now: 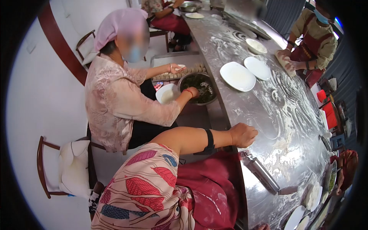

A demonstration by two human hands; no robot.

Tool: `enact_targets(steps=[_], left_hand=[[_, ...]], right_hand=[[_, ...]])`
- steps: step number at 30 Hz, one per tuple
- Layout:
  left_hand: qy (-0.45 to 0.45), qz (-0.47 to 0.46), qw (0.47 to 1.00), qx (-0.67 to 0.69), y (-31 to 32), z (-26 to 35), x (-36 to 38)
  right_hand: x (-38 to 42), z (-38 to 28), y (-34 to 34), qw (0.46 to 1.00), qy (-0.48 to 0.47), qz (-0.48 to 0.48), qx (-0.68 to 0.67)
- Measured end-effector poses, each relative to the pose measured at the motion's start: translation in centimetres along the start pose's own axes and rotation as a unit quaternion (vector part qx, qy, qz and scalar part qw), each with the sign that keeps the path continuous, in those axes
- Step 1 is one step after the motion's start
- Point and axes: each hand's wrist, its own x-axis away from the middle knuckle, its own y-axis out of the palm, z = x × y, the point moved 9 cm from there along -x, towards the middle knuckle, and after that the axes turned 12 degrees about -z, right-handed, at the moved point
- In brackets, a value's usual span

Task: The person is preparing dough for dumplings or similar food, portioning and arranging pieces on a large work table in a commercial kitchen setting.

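Note:
My left hand (243, 135) is a closed fist at the near edge of the steel table (249, 109), with a black band on the forearm. Nothing shows in its curled fingers. Close by lies a metal rolling pin (262, 175) with a brown handle, resting on the floury tabletop. At the bottom edge a sliver of skin, probably my right hand (263, 227), is cut off by the frame, so its fingers cannot be made out. A dark red apron (211, 188) covers my lap.
Beside me a seated person (122, 92) reaches into a bowl of green filling (197, 86), holding a wrapper. Dumplings fill a tray (161, 61). White plates (237, 76) stand on the table. Across it, another person kneads dough (285, 63). A chair (50, 168) stands behind.

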Motion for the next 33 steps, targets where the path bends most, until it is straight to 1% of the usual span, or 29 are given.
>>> enact_targets(steps=[4,7,8,11,14,16,18,19,21,23,26,29,32,33], left_hand=[[-0.001,-0.001,1.0,-0.001,-0.1,0.1,0.0],[0.006,0.008,1.0,0.001,-0.4,0.4,0.1],[0.011,0.011,1.0,0.002,-0.6,0.5,0.1],[0.01,0.001,1.0,-0.002,-0.6,0.7,0.0],[0.013,-0.004,1.0,0.005,-0.8,0.9,-0.1],[0.015,-0.002,1.0,0.006,-0.8,1.1,-0.2],[-0.001,-0.01,1.0,-0.009,-0.3,0.5,0.0],[0.01,-0.015,1.0,-0.022,-0.2,0.7,-0.1],[0.0,-0.014,1.0,-0.006,-1.0,1.1,-0.2],[0.01,-0.017,1.0,-0.018,-1.1,1.5,-0.2],[0.012,-0.021,0.999,-0.029,-1.1,1.9,-0.2],[0.015,-0.018,0.999,-0.026,-1.2,1.9,-0.2],[0.012,-0.015,0.999,-0.026,-0.9,1.6,-0.1],[0.012,-0.013,0.999,-0.029,-1.0,1.7,-0.1]], right_hand=[[-0.2,-0.3,-0.5,1.0,0.001,0.006,-0.017],[-0.2,-0.5,-0.9,0.999,-0.023,0.04,-0.024],[-0.1,-0.7,-0.9,0.998,-0.025,0.048,0.013],[-0.1,-0.4,-0.2,0.998,0.005,-0.016,0.054],[0.9,0.0,0.8,0.991,-0.079,0.024,0.11],[1.4,0.9,1.3,0.993,-0.067,0.024,0.093],[1.7,1.5,1.7,0.995,-0.064,0.017,0.074],[1.5,1.8,1.9,0.996,-0.058,0.019,0.064],[1.7,2.1,2.3,0.998,-0.05,0.023,0.044],[1.8,2.0,2.2,0.998,-0.057,0.019,0.022],[1.1,1.8,0.1,0.999,0.034,0.033,-0.028],[1.3,0.9,0.1,0.997,-0.025,0.059,0.045],[1.0,1.7,-0.1,0.998,0.031,0.04,-0.025],[1.3,1.6,0.0,0.999,0.014,0.051,-0.007]])
